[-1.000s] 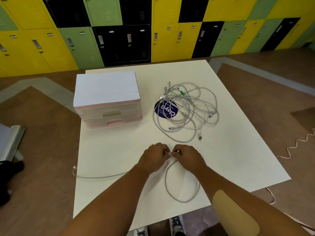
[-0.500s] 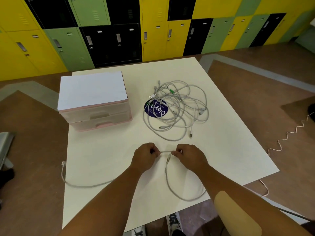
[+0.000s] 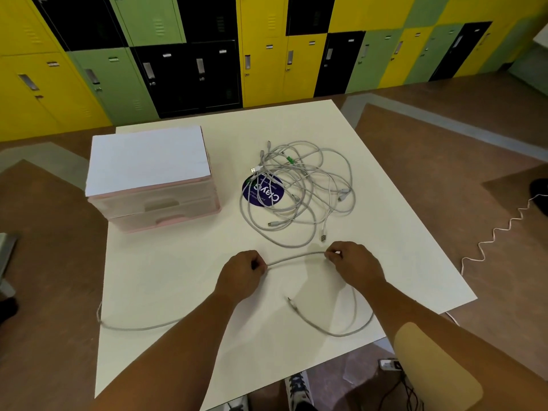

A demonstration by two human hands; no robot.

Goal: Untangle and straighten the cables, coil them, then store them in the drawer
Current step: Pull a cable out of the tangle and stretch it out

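A grey cable stretches between my two hands above the white table. My left hand is closed on it at the left, my right hand pinches it at the right. From the right hand the cable loops down and back to a loose plug end; from the left hand its other part trails to the table's left edge. A tangled pile of grey cables lies beyond my hands. A pink two-drawer box, both drawers closed, stands at the left.
A round dark-blue sticker lies under the tangle's left side. Yellow, green and black lockers line the far wall. A coiled white cord runs on the floor to the right. My shoes show below the table's near edge.
My hands have moved apart, drawing out a longer stretch of cable between them. The loop below has widened and its plug end now lies on the table.
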